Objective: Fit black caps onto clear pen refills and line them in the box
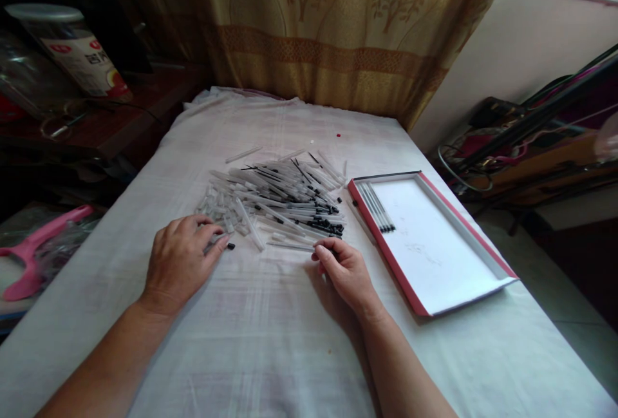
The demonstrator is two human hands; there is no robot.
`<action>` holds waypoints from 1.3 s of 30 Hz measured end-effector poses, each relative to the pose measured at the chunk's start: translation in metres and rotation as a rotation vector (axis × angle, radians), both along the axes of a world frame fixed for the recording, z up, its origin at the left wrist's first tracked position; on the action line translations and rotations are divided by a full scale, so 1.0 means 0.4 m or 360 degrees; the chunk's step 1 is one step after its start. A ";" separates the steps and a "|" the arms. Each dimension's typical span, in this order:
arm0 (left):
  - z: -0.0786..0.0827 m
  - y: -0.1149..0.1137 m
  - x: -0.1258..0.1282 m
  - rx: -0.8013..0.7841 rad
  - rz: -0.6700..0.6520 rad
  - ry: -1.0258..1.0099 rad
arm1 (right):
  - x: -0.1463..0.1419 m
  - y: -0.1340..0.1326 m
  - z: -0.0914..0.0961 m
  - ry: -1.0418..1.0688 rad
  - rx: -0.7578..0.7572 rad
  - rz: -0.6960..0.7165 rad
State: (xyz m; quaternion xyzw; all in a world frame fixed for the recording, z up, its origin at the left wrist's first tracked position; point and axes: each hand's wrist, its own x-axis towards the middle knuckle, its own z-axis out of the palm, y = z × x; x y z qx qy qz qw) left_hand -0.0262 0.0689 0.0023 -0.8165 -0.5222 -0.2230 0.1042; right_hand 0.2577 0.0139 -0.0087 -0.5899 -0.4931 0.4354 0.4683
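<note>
- Right hand [345,270]: fingers pinched on one end of a tube [290,247], which points leftward from them. End-only hold; the far tip could swing or snag.
- Left hand [174,260]: fingers curled; whether gripping anything, cannot tell.
- Plug [231,246], black, loose: just right of the left fingertips. Could roll astray if the thumb brushes it.
- Pile [270,189]: beyond and between both sets of fingers, criss-crossed. Pulling one piece could drag its neighbours.
- Box [449,263]: right of the right fingers, holding a row [376,207] of tubes, apparently unfastened. A knocked wall could skew them.
</note>
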 end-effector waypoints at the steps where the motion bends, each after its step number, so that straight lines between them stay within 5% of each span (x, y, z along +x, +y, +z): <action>1: -0.002 0.002 -0.005 -0.0020 0.0017 0.0038 | 0.000 0.000 0.001 -0.0006 0.0000 0.0003; 12: -0.016 -0.002 -0.002 -0.0022 -0.0006 0.0017 | -0.006 -0.002 0.007 -0.0034 -0.0015 -0.0031; 23: -0.015 -0.046 0.064 -0.0152 -0.0462 -0.0389 | -0.015 -0.014 0.016 0.0120 0.0029 -0.0014; 39: -0.020 -0.061 0.086 -0.0229 -0.0570 -0.0410 | 0.008 -0.011 0.023 -0.0118 0.0069 0.0091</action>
